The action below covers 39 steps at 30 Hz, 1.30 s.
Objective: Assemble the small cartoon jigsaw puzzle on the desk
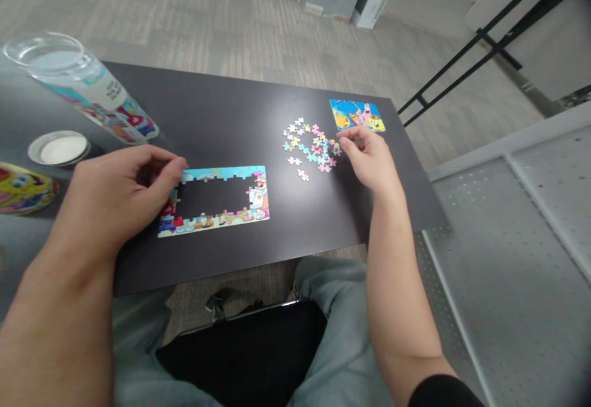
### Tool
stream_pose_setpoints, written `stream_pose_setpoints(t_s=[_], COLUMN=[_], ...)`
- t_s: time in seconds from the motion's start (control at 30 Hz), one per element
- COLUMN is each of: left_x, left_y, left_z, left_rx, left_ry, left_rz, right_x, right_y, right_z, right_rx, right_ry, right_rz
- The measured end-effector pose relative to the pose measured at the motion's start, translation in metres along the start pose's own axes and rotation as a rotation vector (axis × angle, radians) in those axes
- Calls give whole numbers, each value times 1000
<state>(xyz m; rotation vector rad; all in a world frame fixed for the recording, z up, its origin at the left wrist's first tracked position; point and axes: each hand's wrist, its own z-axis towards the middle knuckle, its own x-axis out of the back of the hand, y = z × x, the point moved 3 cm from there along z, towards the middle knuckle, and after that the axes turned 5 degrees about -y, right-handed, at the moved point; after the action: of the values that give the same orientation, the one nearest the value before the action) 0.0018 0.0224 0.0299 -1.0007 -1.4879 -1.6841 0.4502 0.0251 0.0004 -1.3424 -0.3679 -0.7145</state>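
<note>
A jigsaw puzzle border (213, 227) lies on the dark table, its pieces joined into a rectangular ring with bare tabletop inside. My left hand (124, 191) is at its upper left corner, thumb and fingers closed together on the edge and covering part of the left side. To the right is a pile of loose jigsaw pieces (318, 148), small and many-coloured. My right hand (369, 156) is at the pile's right edge, thumb and forefinger pinched; whatever is between the tips is too small to make out. Just beyond it lies a colourful cartoon picture card (355, 113).
Left of the border stand a tall clear cylinder with printed pictures (106, 96), a round white-topped lid (59, 148) and a yellow cartoon-printed container (25, 188). The table (277, 234) ends just before my lap. A black metal frame (480, 40) rises at the right.
</note>
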Motion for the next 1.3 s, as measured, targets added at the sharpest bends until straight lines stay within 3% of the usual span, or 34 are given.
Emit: stream_pose_setpoints(t_s=[0.23, 0.63, 0.83, 1.03, 1.3], left_x=[-2, -2, -2, -2, -5], left_y=[0, -1, 1, 3, 0], left_z=[-2, -3, -1, 1, 2], left_rx=[6, -13, 19, 15, -40], left_ry=[30, 54, 31, 12, 30], left_rz=[40, 52, 27, 20, -6], right_x=[13, 9, 0, -9, -22], right_y=[22, 1, 2, -6, -13], right_z=[-6, -9, -5, -4, 8], right_rx=[-80, -77, -59, -20, 56], right_ry=[-52, -197, -164, -275, -203], right_rz=[-51, -121, -117, -148, -221])
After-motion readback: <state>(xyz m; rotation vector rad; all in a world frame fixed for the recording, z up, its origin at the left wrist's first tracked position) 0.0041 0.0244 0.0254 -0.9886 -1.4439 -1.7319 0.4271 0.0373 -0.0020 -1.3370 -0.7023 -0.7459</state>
